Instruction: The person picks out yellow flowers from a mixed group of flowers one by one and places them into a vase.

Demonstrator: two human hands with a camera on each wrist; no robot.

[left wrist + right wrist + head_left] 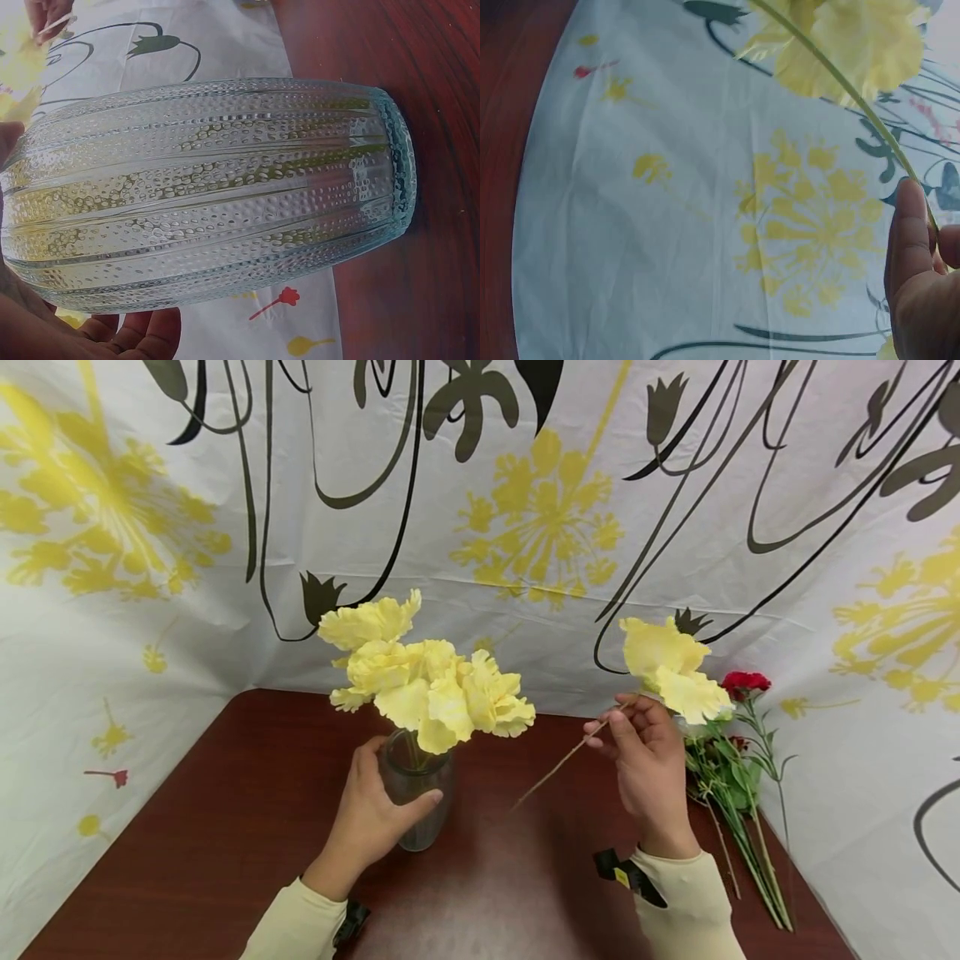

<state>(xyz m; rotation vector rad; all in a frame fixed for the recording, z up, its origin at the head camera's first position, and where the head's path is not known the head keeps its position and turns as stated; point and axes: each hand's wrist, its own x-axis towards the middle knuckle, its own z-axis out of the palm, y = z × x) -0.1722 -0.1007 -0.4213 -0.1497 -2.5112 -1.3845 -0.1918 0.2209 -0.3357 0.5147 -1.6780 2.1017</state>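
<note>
My left hand (366, 817) grips a ribbed, dimpled clear glass vase (422, 833) near its rim, thumb across the near side. In the left wrist view the vase wall (202, 187) fills the middle, with green stems showing faintly through it. Several pale yellow ruffled flowers (427, 685) stand in the vase and spread above its mouth. To the right, my right hand (651, 768) pinches the thin stem (555, 768) of one more yellow flower (667, 664) between thumb and fingers. This flower is held tilted in the air, its bloom up right and its stem end pointing down left toward the vase.
Further right on the dark red-brown table (225, 860) lie several long green stems (738, 827), with a red carnation (746, 683) at their top. A white cloth (360, 543) printed with yellow and black flowers hangs behind and at the sides.
</note>
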